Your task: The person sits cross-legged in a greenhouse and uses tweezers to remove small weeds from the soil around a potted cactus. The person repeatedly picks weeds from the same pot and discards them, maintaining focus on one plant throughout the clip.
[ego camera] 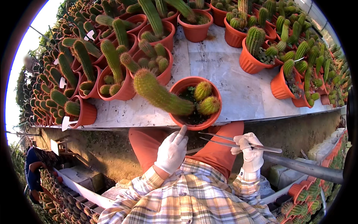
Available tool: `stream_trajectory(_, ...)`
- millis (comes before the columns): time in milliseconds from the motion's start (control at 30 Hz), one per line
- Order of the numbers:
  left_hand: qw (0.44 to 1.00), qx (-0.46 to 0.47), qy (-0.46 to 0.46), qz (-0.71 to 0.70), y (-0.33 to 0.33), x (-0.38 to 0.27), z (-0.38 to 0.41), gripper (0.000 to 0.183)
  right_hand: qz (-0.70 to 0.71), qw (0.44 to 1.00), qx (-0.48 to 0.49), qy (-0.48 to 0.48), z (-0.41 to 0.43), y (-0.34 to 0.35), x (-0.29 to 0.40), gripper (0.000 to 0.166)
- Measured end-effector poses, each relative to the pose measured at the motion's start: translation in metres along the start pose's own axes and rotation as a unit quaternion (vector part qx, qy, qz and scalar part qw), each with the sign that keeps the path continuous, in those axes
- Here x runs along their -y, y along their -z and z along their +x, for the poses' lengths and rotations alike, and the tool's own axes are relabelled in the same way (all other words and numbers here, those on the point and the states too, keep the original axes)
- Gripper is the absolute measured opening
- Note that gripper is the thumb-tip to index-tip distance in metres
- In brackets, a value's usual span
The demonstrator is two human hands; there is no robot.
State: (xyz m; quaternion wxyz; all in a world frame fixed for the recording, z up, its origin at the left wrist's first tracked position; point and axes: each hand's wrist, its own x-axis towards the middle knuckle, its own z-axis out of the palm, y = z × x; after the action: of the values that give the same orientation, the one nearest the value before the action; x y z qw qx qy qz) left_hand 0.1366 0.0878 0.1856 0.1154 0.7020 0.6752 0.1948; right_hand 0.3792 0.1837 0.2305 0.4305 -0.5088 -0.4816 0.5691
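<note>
A terracotta-coloured plastic pot (174, 119) stands at the near edge of the bench. In its dark soil grow one long leaning columnar cactus (165, 96) and two small round cactus offsets (208, 98), with a small green weed (191, 89) among them. My left hand (172, 151), in a white glove, holds nothing; its extended finger reaches the pot's front rim, and whether it touches is unclear. In my gloved right hand (247, 149) are long metal tweezers (223, 140), held right of the pot's front. Their slightly parted tips point left, below the rim.
Potted cacti (114, 84) crowd the bench's left, and more cacti (254, 53) line its right. The whitish bench top (237, 95) shows between them. A metal pipe (304, 166) runs beside my right arm. At far left, a person (35, 173) in dark blue bends near other cacti.
</note>
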Motion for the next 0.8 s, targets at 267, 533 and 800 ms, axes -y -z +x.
stream_trajectory(267,1.000,-0.009,-0.003,0.005,0.001,0.001,0.000,0.033,0.102,0.993,-0.055,0.026,0.006,0.002,0.009,0.030)
stream_trajectory(533,1.000,-0.007,0.000,-0.002,0.000,0.000,0.000,0.032,-0.042,0.991,0.086,0.090,0.013,-0.027,0.006,0.024)
stream_trajectory(800,1.000,-0.006,0.006,-0.002,0.001,-0.001,-0.001,0.030,-0.053,0.988,0.076,0.121,0.013,-0.040,0.005,0.022)
